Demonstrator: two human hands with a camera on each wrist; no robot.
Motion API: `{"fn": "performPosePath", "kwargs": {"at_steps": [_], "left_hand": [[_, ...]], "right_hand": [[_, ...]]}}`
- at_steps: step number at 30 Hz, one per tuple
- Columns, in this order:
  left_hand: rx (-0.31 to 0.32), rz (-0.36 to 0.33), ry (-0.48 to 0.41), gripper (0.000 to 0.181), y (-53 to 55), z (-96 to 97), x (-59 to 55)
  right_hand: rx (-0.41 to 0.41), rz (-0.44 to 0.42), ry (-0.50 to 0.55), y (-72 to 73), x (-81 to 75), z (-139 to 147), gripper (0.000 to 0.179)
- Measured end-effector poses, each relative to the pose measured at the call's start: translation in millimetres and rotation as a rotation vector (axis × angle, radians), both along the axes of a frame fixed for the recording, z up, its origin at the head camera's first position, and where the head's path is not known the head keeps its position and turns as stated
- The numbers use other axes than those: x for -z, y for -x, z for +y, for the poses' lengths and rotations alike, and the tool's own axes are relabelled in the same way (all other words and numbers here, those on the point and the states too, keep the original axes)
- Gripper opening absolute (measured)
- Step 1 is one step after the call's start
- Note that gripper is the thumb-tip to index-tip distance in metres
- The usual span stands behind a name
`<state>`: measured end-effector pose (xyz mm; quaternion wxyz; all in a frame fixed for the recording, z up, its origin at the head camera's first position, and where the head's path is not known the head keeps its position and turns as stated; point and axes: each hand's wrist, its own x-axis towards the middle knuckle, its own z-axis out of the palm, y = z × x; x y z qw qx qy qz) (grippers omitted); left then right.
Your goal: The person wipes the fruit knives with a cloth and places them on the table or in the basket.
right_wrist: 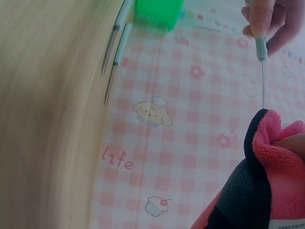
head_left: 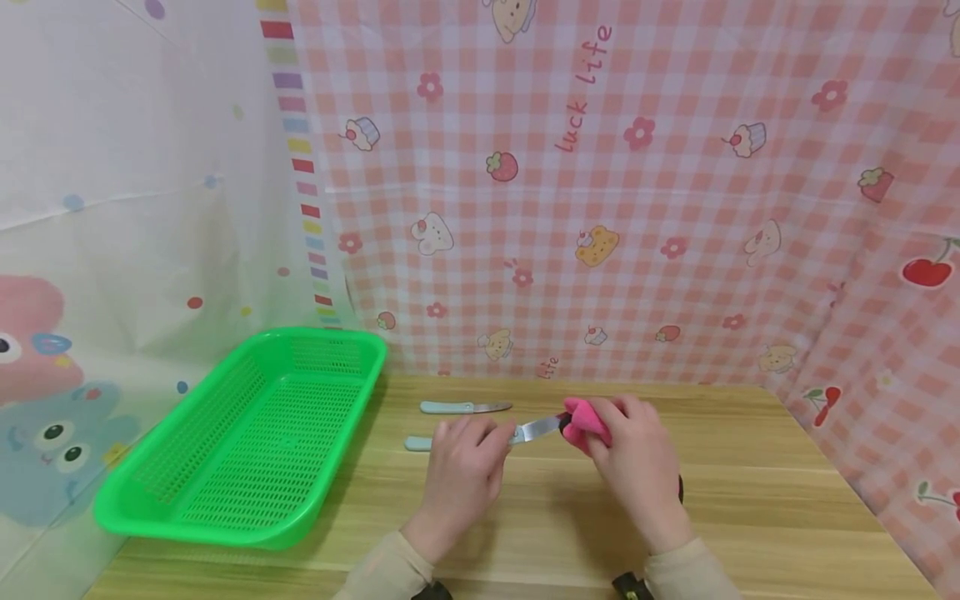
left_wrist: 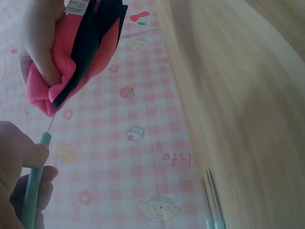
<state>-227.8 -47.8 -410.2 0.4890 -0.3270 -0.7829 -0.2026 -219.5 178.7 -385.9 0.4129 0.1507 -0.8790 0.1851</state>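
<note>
My left hand (head_left: 467,468) grips a paring knife (head_left: 542,428) by its pale blue-green handle (left_wrist: 34,191), the blade pointing right. Pink cloth with a dark side (head_left: 583,425) is pinched in my right hand (head_left: 637,462), folded over the front part of that blade. The knife's tip is hidden in the cloth. Both hands are above the table. Beyond the left hand lies a second knife (head_left: 447,407) with a similar handle, its blade to the right. Closer in, a third knife (head_left: 417,444) is partly covered by the left hand in the head view.
A green perforated plastic basket (head_left: 300,521) stands on the left of the wooden table (head_left: 750,500). Behind the table hangs a pink checked cloth (head_left: 555,192), with a white patterned sheet (head_left: 150,242) at the left.
</note>
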Motion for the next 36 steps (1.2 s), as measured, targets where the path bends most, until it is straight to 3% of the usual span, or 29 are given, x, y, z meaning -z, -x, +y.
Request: {"fn": "performPosePath", "kwargs": {"at_steps": [6,10,17,24,36], "left_hand": [[0.001,0.032,-0.003,0.022,1.9,-6.4,3.5],[-0.010,0.017,-0.006,0.022,2.8,-13.4,4.8],[-0.045,0.003,0.004,0.023,4.3,-27.2,-1.5],[-0.076,-0.004,-0.007,0.027,8.5,-47.7,-26.7],[-0.280,-0.197,-0.029,0.024,26.0,-109.4,-76.3]], "right_hand": [[0.015,0.002,0.024,-0.1,4.3,9,0.033],[0.015,-0.003,0.042,-2.2,7.3,13,0.032],[0.025,-0.057,0.067,-4.5,15.0,24,0.032],[0.026,-0.090,0.085,-6.1,19.9,31,0.028],[0.023,-0.097,0.082,-8.0,25.9,38,0.028]]}}
